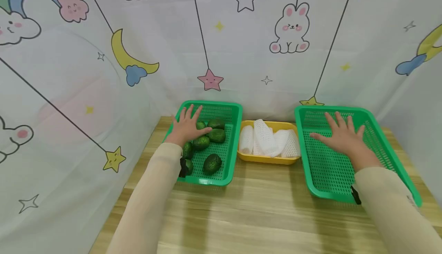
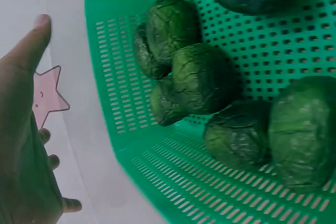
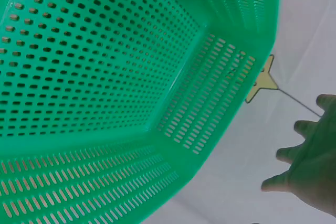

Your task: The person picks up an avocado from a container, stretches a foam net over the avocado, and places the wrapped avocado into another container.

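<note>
My left hand (image 1: 187, 127) hovers with spread fingers over the left green basket (image 1: 228, 169), holding nothing. Several dark green avocados (image 1: 212, 164) with wrinkled skin lie in that basket; the left wrist view shows more avocados (image 2: 205, 77) clustered along its wall, and my hand and forearm cover part of them in the head view. On the other side my right hand (image 1: 345, 137) is stretched out, fingers apart, above the right green basket (image 1: 310, 177). In the right wrist view this basket's perforated floor (image 3: 89, 56) is bare, and the fingers hold nothing.
Between the baskets, a yellow tray (image 1: 269, 159) holds several white foam net sleeves (image 1: 265, 137). All stand on a wood-grain table (image 1: 262, 208). Behind and to the left hangs a white curtain (image 1: 241, 47) printed with stars and bunnies, close to the baskets' far rims.
</note>
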A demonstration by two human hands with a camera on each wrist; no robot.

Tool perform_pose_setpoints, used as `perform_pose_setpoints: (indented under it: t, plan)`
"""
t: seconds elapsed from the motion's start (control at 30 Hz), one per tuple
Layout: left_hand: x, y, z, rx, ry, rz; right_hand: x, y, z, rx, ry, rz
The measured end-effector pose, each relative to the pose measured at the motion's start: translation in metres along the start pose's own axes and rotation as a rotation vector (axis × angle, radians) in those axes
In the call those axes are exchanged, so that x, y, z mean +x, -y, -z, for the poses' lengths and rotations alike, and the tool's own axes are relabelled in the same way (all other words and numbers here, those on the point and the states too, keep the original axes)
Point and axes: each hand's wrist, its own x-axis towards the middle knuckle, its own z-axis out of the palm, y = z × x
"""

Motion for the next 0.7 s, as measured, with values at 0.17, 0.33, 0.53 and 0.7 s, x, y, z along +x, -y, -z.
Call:
perform_pose_setpoints:
  t: [0.17,0.33,0.53,0.7]
  plan:
    - [-0.011,0.003,-0.019,0.008,0.197,-0.074,-0.014,0.006,-0.013,0.001,0.087,0.008]
    - [-0.012,-0.010,-0.033,-0.111,0.409,-0.081,-0.024,0.015,-0.027,0.041,0.174,-0.027]
    - [-0.011,-0.027,-0.044,-0.106,0.533,-0.049,-0.032,0.031,-0.044,0.063,0.214,-0.061]
    - [-0.013,-0.036,-0.044,-0.036,0.598,-0.037,-0.040,0.040,-0.054,0.143,0.240,-0.104]
